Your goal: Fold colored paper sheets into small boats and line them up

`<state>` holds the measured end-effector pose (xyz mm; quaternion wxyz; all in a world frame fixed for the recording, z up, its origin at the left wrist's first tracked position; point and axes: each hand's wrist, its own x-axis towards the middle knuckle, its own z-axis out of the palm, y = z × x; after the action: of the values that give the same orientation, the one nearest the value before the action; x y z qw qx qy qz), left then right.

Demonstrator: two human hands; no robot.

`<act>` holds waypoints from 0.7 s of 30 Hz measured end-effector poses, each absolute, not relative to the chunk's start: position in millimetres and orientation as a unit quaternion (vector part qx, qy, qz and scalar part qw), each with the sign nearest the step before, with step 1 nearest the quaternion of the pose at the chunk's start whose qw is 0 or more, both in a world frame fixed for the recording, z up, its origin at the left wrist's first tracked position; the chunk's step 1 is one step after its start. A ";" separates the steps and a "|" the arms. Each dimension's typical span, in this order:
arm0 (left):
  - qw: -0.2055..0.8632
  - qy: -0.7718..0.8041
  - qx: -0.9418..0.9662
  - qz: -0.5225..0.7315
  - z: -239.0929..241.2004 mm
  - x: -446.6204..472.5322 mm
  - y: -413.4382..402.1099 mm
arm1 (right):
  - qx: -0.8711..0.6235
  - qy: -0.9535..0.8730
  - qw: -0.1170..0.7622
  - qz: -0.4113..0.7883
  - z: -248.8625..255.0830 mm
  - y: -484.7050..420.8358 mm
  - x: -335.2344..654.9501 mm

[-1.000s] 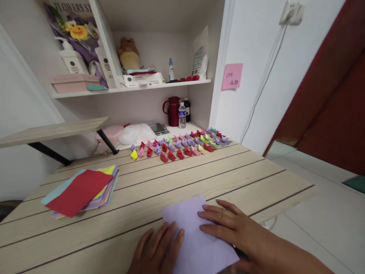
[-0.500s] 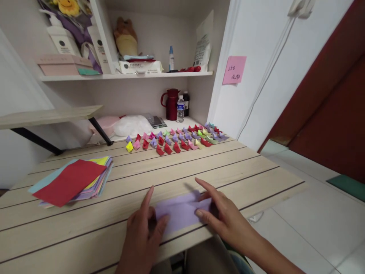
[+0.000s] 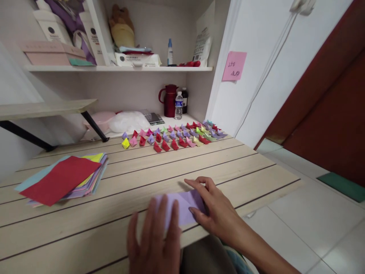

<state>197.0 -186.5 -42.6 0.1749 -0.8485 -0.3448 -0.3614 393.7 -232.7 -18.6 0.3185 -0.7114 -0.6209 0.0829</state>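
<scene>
moved: left hand (image 3: 155,243) now lies flat, fingers spread, over the lilac paper (image 3: 182,207) at bottom centre
right hand (image 3: 212,207): open, fingertips pressing the paper's right edge
mid left: paper stack (image 3: 61,180)
far centre: folded boats (image 3: 173,136)

Bare hands (image 3: 182,228), no rings, no sleeves visible; blue garment at lap.

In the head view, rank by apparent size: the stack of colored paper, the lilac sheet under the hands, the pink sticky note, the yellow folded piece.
1. stack of colored paper
2. lilac sheet, partly covered
3. pink sticky note, farther away
4. yellow folded piece
</scene>
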 end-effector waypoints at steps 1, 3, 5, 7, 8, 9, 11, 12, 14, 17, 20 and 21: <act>0.163 -0.316 -0.871 -0.339 -49.5 201.3 -193.5 | -0.710 -0.623 0.318 0.081 -19.0 -232.7 393.4; 0.130 -0.287 -0.906 -0.282 -65.6 206.7 -201.7 | -0.704 -0.627 0.323 0.085 -19.9 -233.7 394.0; 0.129 -0.288 -0.916 -0.249 -79.9 207.6 -203.1 | -0.693 -0.627 0.342 0.099 -20.2 -236.6 396.5; 0.141 -0.295 -0.914 -0.238 -88.5 206.0 -201.0 | -0.680 -0.622 0.375 0.101 -18.9 -242.0 401.3; 0.147 -0.297 -0.913 -0.237 -90.3 205.1 -199.8 | -0.673 -0.624 0.386 0.094 -17.5 -245.4 404.2; 0.153 -0.299 -0.912 -0.238 -90.8 204.4 -199.0 | -0.662 -0.637 0.385 0.083 -15.8 -249.0 407.2; 0.169 -0.299 -0.907 -0.242 -89.3 203.9 -198.5 | -0.625 -0.703 0.333 0.063 -11.9 -255.5 412.3; 0.180 -0.297 -0.905 -0.245 -88.4 203.8 -198.6 | -0.599 -0.745 0.288 0.059 -10.2 -257.9 414.1; 0.204 -0.288 -0.899 -0.260 -88.2 203.0 -198.8 | -0.553 -0.806 0.202 0.053 -8.0 -260.5 415.4; 0.215 -0.266 -0.884 -0.319 -93.5 199.1 -198.4 | -0.536 -0.825 0.168 0.050 -7.4 -260.6 414.0; 0.192 -0.240 -0.868 -0.390 -100.1 194.9 -198.7 | -0.530 -0.821 0.199 0.077 -5.9 -259.9 413.2; 0.184 -0.235 -0.865 -0.403 -101.3 194.3 -199.1 | -0.527 -0.817 0.214 0.090 -4.7 -259.5 413.6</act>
<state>194.3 -199.1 -101.3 0.1839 -0.8651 -0.2346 -0.4034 413.6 -259.5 -4.7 0.2140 -0.5272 -0.8174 0.0904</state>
